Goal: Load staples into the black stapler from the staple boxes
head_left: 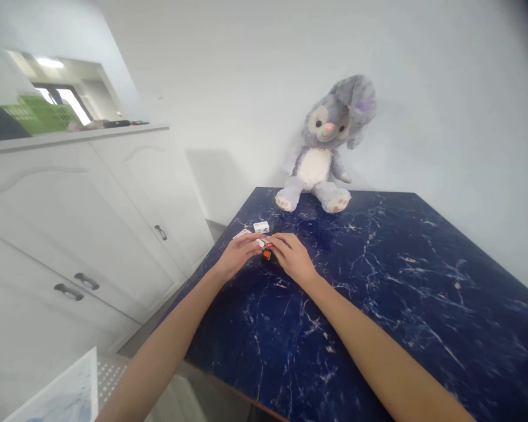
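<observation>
Both hands meet over the far left part of the blue marbled table [378, 281]. My left hand [239, 256] and my right hand [294, 256] have their fingers closed on a small red and white box [263, 242] between them. Much of that box is covered by the fingers. Just below it lies a small black item with an orange patch [266, 255], too small to name. A small white box [261, 227] stands right behind the fingers. Beside the left fingertips lies a flat white piece with red print [242, 233], partly hidden by the hand.
A grey plush rabbit [315, 167] sits at the table's back edge against the wall. White cabinets [127, 223] with dark handles stand to the left, with a green basket [44, 114] on top. A white-framed picture [70, 390] is at the lower left.
</observation>
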Tool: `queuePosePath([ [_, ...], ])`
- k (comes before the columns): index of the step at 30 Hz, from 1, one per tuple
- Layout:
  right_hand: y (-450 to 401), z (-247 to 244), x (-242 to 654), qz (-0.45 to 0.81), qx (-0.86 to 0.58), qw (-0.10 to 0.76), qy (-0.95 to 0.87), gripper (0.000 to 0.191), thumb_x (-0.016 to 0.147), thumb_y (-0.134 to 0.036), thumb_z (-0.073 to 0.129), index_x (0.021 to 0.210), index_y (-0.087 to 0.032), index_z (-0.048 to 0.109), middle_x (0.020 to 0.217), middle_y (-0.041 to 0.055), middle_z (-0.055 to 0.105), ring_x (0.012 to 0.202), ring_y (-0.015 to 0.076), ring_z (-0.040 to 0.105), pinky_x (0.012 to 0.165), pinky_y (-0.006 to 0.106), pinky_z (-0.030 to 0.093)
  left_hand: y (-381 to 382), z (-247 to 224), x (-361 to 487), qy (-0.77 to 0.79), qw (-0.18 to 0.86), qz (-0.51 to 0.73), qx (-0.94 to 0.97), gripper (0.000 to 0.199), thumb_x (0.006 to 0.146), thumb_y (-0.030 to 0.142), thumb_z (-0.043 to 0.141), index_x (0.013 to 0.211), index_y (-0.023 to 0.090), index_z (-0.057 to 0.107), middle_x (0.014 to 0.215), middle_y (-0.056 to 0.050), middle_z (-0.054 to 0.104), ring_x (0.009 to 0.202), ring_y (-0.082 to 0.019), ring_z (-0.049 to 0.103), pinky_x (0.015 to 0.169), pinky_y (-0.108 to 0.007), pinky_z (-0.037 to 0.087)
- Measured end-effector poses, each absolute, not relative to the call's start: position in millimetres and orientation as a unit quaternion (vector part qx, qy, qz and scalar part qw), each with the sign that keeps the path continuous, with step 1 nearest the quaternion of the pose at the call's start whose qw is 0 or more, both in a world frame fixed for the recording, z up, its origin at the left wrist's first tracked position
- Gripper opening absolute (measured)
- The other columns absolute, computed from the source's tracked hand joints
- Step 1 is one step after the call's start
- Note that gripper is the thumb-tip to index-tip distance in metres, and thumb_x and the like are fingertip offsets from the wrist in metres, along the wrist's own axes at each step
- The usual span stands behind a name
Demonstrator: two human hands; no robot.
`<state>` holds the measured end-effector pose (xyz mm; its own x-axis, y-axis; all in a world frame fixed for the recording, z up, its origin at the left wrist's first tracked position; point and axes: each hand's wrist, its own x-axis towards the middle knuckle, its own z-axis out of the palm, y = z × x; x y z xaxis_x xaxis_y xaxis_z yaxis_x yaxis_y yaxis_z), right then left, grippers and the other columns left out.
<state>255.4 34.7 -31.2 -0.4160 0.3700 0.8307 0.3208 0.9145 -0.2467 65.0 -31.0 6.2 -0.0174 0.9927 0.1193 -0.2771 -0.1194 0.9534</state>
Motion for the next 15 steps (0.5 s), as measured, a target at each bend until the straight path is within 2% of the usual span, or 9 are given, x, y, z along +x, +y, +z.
queuePosePath([
  [5,35.0,-30.6,255.6,0.030,-0.213,0.496,-0.841,0.030,0.101,-0.023,0.050,0.127,-0.029,0.065,0.115,0.0092,0.067,0.104,0.0243,0.061,0.091,0.040,0.055,-30.3,6.1,64.0,0.400,0.533,0.584,0.463,0.030,0.077,0.025,0.081,0.105,0.016,0.077,0.112,-0.010,0.074,0.097,-0.019,0.068,0.094,-0.036,0.052],
  [11,33.5,-28.4,255.4,0.021,-0.203,0.496,-0.844,0.029,0.101,-0.022,0.050,0.124,-0.026,0.066,0.113,0.0096,0.067,0.103,0.0234,0.060,0.091,0.039,0.055,-29.7,6.2,63.8,0.421,0.531,0.579,0.453,0.027,0.076,0.025,0.081,0.100,0.014,0.077,0.101,-0.010,0.075,0.089,-0.017,0.069,0.087,-0.033,0.053],
  [15,32.1,-26.9,255.1,0.017,-0.193,0.483,-0.854,0.028,0.101,-0.022,0.050,0.123,-0.026,0.066,0.115,0.0094,0.067,0.106,0.0235,0.060,0.093,0.040,0.054,-28.3,4.1,60.8,0.416,0.537,0.577,0.453,0.028,0.076,0.026,0.081,0.101,0.014,0.077,0.102,-0.009,0.075,0.091,-0.018,0.069,0.089,-0.035,0.053],
])
